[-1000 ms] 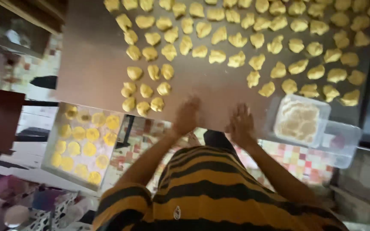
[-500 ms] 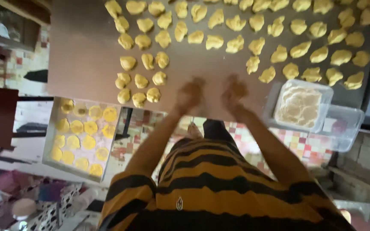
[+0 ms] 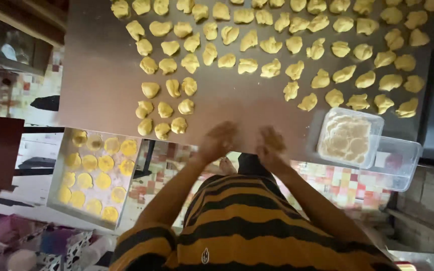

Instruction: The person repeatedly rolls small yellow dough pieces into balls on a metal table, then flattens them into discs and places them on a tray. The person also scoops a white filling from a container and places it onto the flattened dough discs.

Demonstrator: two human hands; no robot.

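Observation:
My left hand [image 3: 219, 140] and my right hand [image 3: 272, 144] hover side by side over the near edge of the brown table [image 3: 101, 75]. Both are motion-blurred, fingers apart, with nothing seen in them. Several rough yellow dough lumps [image 3: 249, 65] lie in rows across the table beyond my hands, the nearest cluster [image 3: 164, 108] to the left of my left hand. A clear square tub of pale filling [image 3: 347, 138] stands just right of my right hand.
An empty clear tub [image 3: 398, 160] overhangs the table edge beside the filled one. Lower left, a white tray [image 3: 59, 200] carries several flattened yellow discs. My striped shirt [image 3: 247, 226] fills the bottom, above a tiled floor [image 3: 347, 185].
My hands have stayed at the table's near edge, shifting a little and blurring. The view has tilted so the dough rows sit lower in frame.

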